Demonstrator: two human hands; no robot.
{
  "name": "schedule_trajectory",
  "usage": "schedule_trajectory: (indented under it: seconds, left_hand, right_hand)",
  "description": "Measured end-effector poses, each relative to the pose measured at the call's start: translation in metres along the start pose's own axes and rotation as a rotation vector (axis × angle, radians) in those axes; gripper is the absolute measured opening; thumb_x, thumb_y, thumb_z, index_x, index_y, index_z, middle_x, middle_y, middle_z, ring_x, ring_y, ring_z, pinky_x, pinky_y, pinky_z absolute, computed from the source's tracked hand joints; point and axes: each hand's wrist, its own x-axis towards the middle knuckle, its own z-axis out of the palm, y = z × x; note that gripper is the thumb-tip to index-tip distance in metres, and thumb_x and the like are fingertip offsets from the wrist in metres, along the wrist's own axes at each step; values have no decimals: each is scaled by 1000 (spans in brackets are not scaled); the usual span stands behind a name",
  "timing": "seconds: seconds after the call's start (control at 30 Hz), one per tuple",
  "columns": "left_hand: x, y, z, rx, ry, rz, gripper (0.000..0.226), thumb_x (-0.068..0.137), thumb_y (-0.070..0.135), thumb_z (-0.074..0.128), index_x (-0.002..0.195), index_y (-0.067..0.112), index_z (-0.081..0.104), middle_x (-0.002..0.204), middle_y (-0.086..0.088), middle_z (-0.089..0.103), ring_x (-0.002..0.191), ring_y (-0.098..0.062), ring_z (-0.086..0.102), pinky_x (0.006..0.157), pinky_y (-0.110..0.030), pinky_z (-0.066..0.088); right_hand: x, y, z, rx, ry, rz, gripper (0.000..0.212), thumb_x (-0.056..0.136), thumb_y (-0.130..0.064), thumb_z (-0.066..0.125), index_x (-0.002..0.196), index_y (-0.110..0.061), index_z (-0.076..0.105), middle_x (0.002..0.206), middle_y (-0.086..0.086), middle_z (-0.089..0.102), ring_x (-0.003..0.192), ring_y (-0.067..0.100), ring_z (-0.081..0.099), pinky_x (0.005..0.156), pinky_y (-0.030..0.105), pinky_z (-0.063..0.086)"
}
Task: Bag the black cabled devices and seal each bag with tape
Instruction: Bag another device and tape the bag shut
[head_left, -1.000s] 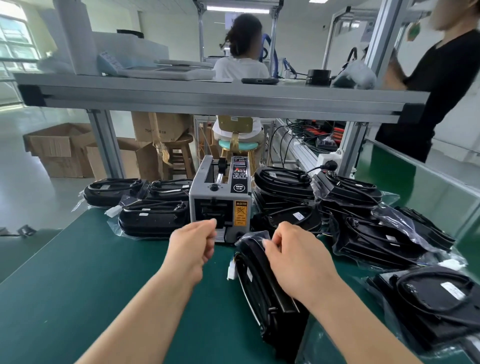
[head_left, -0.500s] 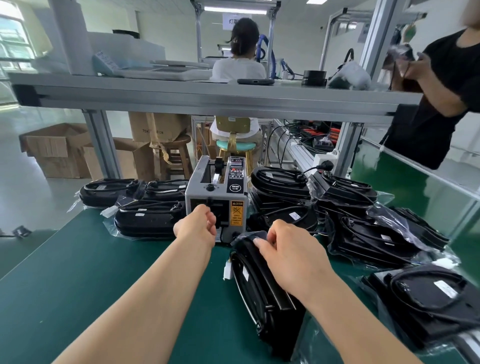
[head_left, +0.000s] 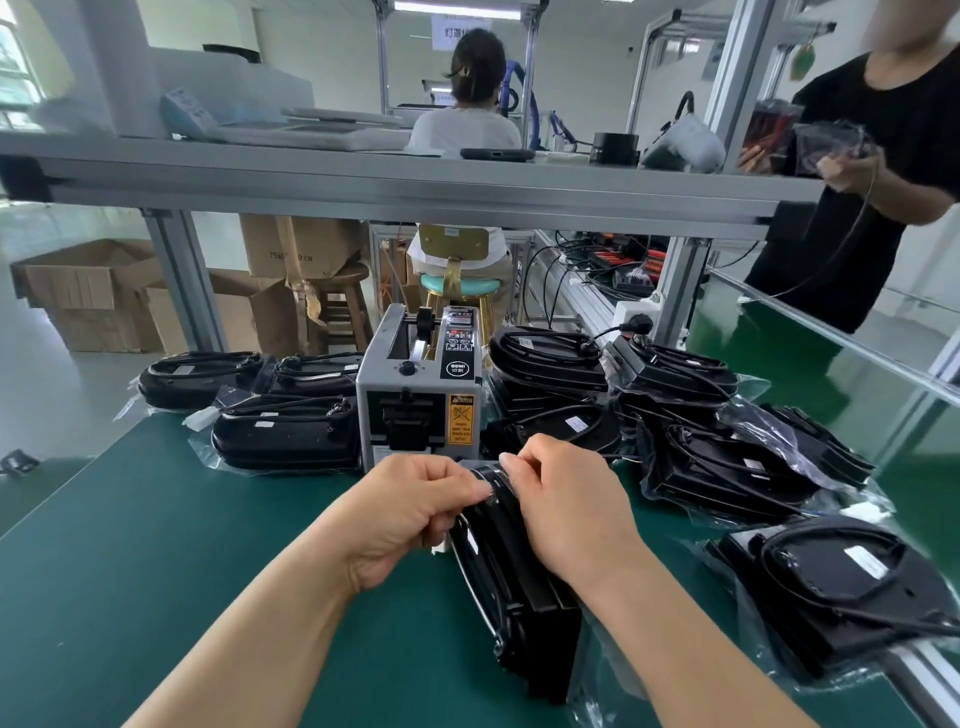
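Black cabled device in a clear plastic bag (head_left: 519, 597): stands on its edge on the green table mat (head_left: 156, 571), close in front, pointing away toward the grey tape dispenser (head_left: 415, 410).

Left hand (head_left: 426, 519): reaches in from the lower left, forearm low over the mat, fingers curled, tips pinching the bag's folded top end. Right hand (head_left: 571, 514): comes across the device from the lower right, knuckles up, thumb and forefinger nipping that same top end, nearly touching the left fingertips. Cannot tell whether a strip of tape lies between the fingers.

Half a second back: left hand up at the dispenser's mouth. Now drawn back to the bag to meet the right hand. Right hand: same grip, same spot.

At the near right, lying flat: another bagged black device (head_left: 841, 587). Beyond the hands: dispenser upright, mouth facing this way. Left of it, flat bagged devices (head_left: 285, 436); right of it, a heap of more (head_left: 701, 441). Farther: aluminium shelf (head_left: 415, 192) across the bench, a seated person (head_left: 467, 130) with back turned, a standing person in black (head_left: 883, 156) at the far right.
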Motion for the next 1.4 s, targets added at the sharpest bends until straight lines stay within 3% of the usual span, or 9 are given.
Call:
schedule_trajectory:
  seconds: [0.23, 0.5, 1.0, 1.13, 1.27, 1.4]
  left_hand:
    - [14, 2, 6, 36, 86, 6, 12, 83, 16, 75, 77, 9, 69, 52, 7, 45, 44, -6, 31, 45, -18, 31]
    - [21, 1, 9, 96, 156, 41, 25, 81, 15, 78, 57, 17, 70, 47, 8, 52, 38, -3, 35, 40, -15, 30]
    - [24, -5, 9, 94, 217, 65, 20, 78, 12, 80, 62, 11, 68, 45, 10, 56, 34, 2, 45, 36, -10, 34]
    - [25, -9, 12, 167, 271, 125, 21, 76, 16, 82, 61, 17, 67, 51, 11, 60, 43, 4, 51, 43, -10, 40]
    - [24, -16, 17, 169, 356, 104, 19, 76, 26, 81, 82, 16, 66, 56, 11, 59, 53, -5, 53, 52, -20, 43]
    - [25, -20, 22, 142, 436, 65, 23, 81, 34, 76, 84, 14, 67, 66, 3, 62, 63, -14, 53, 61, -29, 45]
  right_hand:
    - [-1, 3, 0, 18, 13, -14, 32, 103, -37, 47, 75, -22, 51, 70, -6, 56, 67, 17, 54, 59, 33, 39]
    - [-1, 4, 3, 28, 27, -21, 34, 103, -37, 47, 74, -21, 54, 67, -6, 57, 64, 13, 53, 55, 31, 37]
    - [0, 4, 5, 22, 34, -34, 33, 103, -37, 47, 75, -21, 53, 66, -7, 55, 65, 14, 52, 54, 30, 34]
    - [-1, 5, 6, 26, 43, -38, 33, 102, -37, 48, 75, -21, 54, 65, -7, 55, 65, 15, 53, 55, 31, 36]
    - [0, 6, 6, 44, 48, -39, 34, 102, -41, 48, 74, -23, 54, 65, -8, 56, 65, 13, 54, 55, 30, 37]
    - [-1, 5, 7, 52, 35, -53, 36, 99, -52, 47, 79, -25, 58, 70, -9, 58, 67, 9, 57, 58, 28, 41]
